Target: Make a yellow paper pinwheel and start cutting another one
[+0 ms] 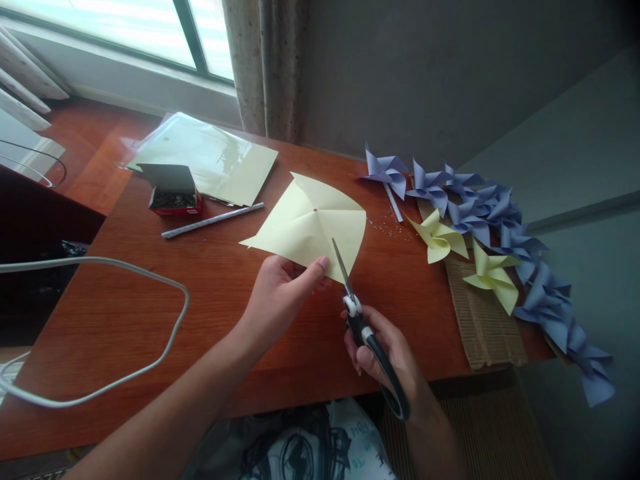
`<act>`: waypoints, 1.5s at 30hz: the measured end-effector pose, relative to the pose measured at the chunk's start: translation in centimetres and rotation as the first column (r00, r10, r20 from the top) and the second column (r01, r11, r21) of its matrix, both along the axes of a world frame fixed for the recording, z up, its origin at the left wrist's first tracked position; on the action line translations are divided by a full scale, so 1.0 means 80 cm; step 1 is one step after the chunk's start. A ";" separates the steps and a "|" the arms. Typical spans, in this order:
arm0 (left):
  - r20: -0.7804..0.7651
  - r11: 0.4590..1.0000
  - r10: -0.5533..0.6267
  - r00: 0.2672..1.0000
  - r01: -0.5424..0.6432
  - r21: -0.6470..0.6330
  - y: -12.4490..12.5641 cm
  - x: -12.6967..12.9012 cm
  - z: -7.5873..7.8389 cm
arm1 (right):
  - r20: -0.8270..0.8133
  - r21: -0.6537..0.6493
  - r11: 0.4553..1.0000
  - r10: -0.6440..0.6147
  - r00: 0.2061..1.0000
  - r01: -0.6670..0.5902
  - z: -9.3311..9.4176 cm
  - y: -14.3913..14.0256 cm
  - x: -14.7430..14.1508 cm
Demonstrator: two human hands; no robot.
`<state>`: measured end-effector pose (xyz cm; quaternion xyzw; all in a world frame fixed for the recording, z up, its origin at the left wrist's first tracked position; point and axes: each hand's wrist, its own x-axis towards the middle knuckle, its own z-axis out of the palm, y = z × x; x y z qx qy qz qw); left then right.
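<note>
My left hand (285, 287) pinches the near edge of a pale yellow paper square (305, 223), thumb on top. A small dark spot marks the sheet's middle, and creases run from it toward the corners. In my right hand (383, 353) is a pair of scissors (354, 307) with black and white handles. Its blades lie at the near right corner of the paper, one showing above the sheet and pointing toward the middle. How far the blades are apart is hard to see.
Purple pinwheels (470, 217) and yellow pinwheels (493, 275) lie on corrugated cardboard (485, 327) at right. Small bits are scattered beside them. At left are a red box (175, 203) of small pieces, a paper stick (213, 220), a sheet stack (210, 160) and a white cable (185, 300).
</note>
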<state>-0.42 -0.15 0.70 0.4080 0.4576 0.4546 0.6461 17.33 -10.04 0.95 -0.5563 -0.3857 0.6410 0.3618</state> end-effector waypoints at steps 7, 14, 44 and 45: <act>-0.003 1.000 -0.004 1.000 0.004 0.012 0.000 0.001 0.002 | -0.016 -0.008 1.000 0.011 1.000 -0.011 0.001 0.001 -0.001; -0.011 1.000 -0.004 1.000 0.004 0.008 0.000 0.000 0.004 | -0.027 -0.004 1.000 0.013 1.000 -0.013 0.001 0.001 -0.001; -0.069 1.000 -0.007 0.998 0.007 0.008 0.000 0.002 0.006 | -0.019 -0.022 1.000 0.011 1.000 -0.012 0.003 0.001 -0.002; -0.072 1.000 -0.004 0.997 0.004 0.009 0.000 0.002 0.007 | -0.019 -0.022 1.000 0.013 1.000 -0.013 0.003 0.001 -0.002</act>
